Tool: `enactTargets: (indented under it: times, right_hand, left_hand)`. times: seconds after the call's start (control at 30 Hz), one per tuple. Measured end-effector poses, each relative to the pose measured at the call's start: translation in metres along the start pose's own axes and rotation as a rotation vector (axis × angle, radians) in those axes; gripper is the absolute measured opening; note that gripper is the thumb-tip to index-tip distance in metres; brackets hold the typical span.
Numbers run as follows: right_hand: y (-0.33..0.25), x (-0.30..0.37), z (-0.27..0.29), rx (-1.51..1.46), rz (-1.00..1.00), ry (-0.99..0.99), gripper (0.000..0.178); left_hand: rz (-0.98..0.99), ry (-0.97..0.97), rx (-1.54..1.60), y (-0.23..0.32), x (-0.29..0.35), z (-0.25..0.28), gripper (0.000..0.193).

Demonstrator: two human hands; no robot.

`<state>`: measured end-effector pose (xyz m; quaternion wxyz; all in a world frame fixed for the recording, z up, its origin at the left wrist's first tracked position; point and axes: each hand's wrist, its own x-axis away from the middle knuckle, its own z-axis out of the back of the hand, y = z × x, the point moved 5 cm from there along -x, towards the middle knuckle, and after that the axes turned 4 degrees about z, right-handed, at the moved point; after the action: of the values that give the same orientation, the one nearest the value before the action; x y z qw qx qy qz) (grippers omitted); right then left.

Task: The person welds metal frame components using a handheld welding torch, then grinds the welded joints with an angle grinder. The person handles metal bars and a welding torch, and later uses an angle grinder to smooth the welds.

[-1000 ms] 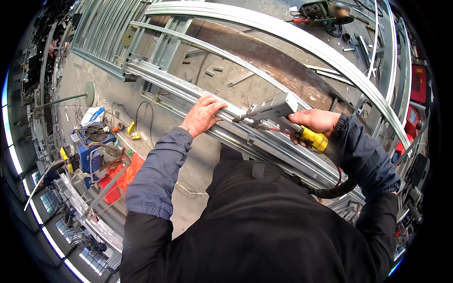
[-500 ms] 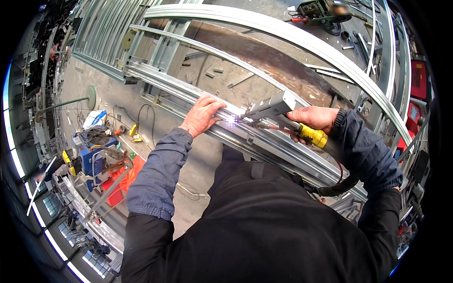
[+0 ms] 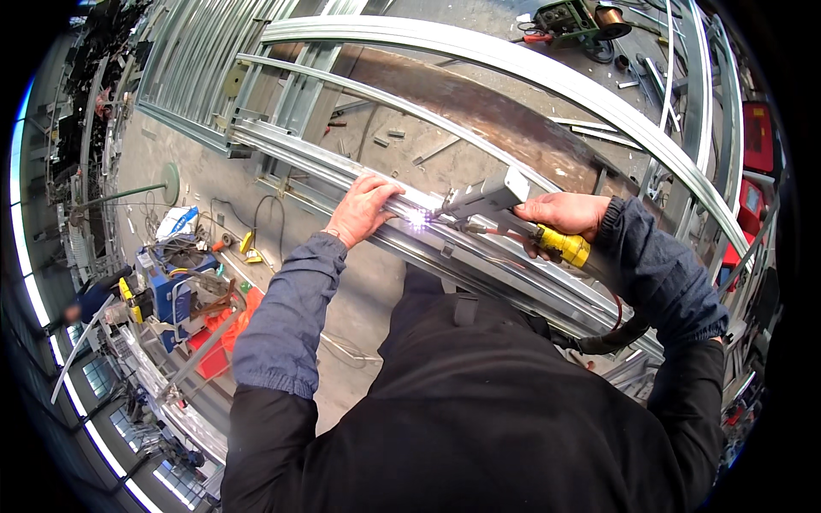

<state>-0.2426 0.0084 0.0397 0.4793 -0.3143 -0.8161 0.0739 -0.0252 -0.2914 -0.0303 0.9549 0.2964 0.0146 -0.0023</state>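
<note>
My right hand (image 3: 569, 218) is closed round a welding torch, with its yellow collar (image 3: 563, 245) under the fingers. A grey metal housing (image 3: 489, 195) sits at the torch's front. A bright white-violet weld spot (image 3: 418, 220) glows at the tip, on the long galvanised steel rails (image 3: 505, 256). Just left of that glow, my left hand (image 3: 368, 208) presses down on the rails, its fingers curled over the upper one. A dark cable (image 3: 611, 342) trails below the torch beside my right side.
A curved steel beam (image 3: 479, 43) arches beyond the rails. At left stand a blue machine (image 3: 169, 291), a red bin (image 3: 211, 355) and a green round-ended stand (image 3: 169, 183). A wire feeder with a copper spool (image 3: 611, 23) sits far right. Metal offcuts (image 3: 436, 150) lie on the floor.
Both hands stay almost in place, and the weld spot still glows between them. The view has shifted slightly. A person at the far left edge shows more now.
</note>
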Motion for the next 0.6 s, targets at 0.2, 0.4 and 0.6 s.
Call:
enactTargets:
  times: [0.2,0.4,0.6]
  right_hand:
    - [0.030,0.074,-0.021,0.009,0.227,0.116,0.043]
    - [0.123,0.173,-0.085,0.013,0.513,0.462,0.046]
    - [0.262,0.206,-0.172,-0.116,0.391,0.913,0.045]
  left_hand:
    - [0.011,-0.011,-0.021,0.009,0.003,0.004,0.066]
    - [-0.027,0.010,-0.012,0.010,0.000,0.008,0.055]
    - [-0.049,0.111,-0.106,0.041,0.017,0.016,0.086]
